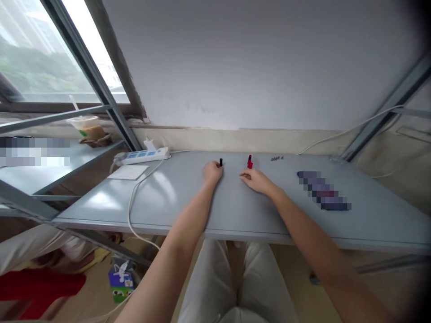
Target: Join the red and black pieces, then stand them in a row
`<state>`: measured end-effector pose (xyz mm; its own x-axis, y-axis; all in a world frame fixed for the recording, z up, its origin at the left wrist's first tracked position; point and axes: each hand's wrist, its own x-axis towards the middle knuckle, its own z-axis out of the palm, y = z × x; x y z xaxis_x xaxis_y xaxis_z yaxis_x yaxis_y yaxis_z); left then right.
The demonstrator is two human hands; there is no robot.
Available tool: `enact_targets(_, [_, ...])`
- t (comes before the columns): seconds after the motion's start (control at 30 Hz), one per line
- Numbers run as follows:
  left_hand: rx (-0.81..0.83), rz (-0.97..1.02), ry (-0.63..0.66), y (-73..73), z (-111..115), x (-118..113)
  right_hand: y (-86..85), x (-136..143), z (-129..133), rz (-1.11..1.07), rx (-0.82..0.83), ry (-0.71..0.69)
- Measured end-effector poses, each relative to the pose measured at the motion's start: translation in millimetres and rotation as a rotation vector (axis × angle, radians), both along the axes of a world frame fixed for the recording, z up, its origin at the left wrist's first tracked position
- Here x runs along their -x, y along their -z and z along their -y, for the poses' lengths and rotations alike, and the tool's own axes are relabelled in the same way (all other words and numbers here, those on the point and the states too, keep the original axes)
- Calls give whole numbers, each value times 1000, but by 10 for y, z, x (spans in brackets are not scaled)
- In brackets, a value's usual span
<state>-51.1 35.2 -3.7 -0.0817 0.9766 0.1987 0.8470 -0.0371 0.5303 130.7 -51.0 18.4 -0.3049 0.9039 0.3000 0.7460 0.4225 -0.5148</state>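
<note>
My left hand [212, 172] rests on the grey tabletop with its fingers closed round the lower part of a small black cylinder [221, 161], which stands upright. To the right, my right hand [256, 179] hovers low over the table, thumb and fingers pinched together; whatever may be between them is too small to make out. Just beyond its fingertips is a small red and black object [249, 164], seemingly apart from the hand. Several tiny dark pieces [276, 159] lie in a row farther right, near the back of the table.
A white power strip [144, 155], a flat white sheet [128, 172] and a white cable [132, 202] occupy the table's left. A pixelated dark blue item [323, 190] lies on the right. A drink cup [90, 128] stands on the neighbouring shelf. Metal posts flank the table [235, 215].
</note>
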Motion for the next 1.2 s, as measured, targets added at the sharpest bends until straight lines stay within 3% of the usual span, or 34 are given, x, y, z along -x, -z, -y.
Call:
enact_targets(0.37, [-6, -60, -27, -74, 83, -32, -25, 9, 7, 63, 21, 5])
enact_targets(0.47, [-45, -70, -39, -102, 123, -33, -43, -16, 6, 124, 29, 58])
enact_targets(0.6, [-213, -59, -36, -203, 240, -77, -74, -132, 9, 275, 76, 199])
enact_targets(0.73, [-302, -80, 150, -272, 424, -210, -92, -261, 35, 403, 139, 288])
enact_targets(0.87, [-286, -174, 480, -219, 579, -378, -95, -321, 63, 495, 212, 325])
enact_targets(1.03, [-208, -306, 562, -155, 627, -468, -91, -336, 75, 546, 322, 310])
enact_targets(1.2, [-170, -377, 646, -197, 558, -462, -86, -321, 85, 561, 378, 286])
